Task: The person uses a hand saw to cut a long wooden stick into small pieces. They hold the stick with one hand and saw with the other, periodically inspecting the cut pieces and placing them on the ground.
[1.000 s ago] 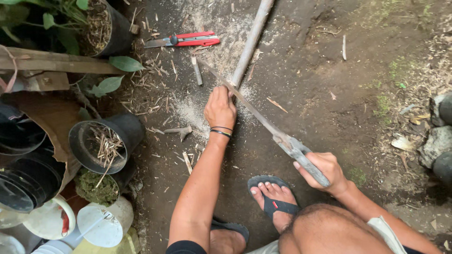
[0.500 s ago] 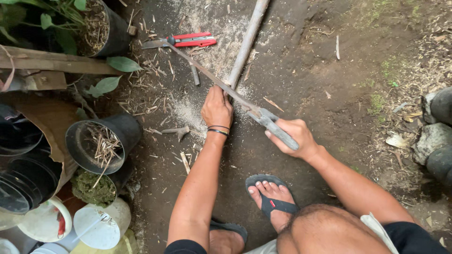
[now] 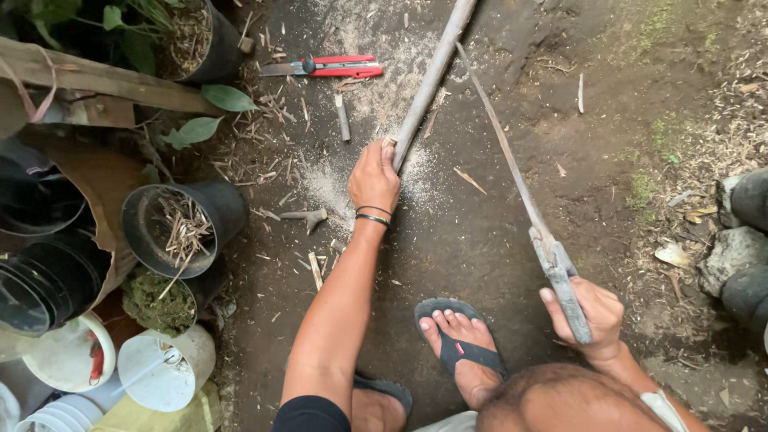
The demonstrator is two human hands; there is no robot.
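Note:
A long pale bamboo stick [image 3: 432,76] lies on the dark soil and runs up toward the top edge. My left hand [image 3: 374,178] grips its near end, a dark band on the wrist. My right hand [image 3: 590,316] holds the grey handle of a hand saw [image 3: 520,188]; its thin blade slants up-left and ends next to the stick near the top. Pale sawdust [image 3: 332,180] is scattered on the ground around my left hand. My foot in a dark flip-flop [image 3: 456,344] rests between my arms.
A red-handled cutter knife [image 3: 328,67] lies on the ground at the top. Black plastic pots [image 3: 180,224] with dry trimmings, a potted plant [image 3: 192,36], a wooden plank [image 3: 96,76] and white containers [image 3: 164,368] crowd the left. Stones [image 3: 732,256] sit at the right edge.
My right hand has pulled the saw back toward me and to the right, so the blade now lies more lengthwise beside the stick. My left hand has kept its grip.

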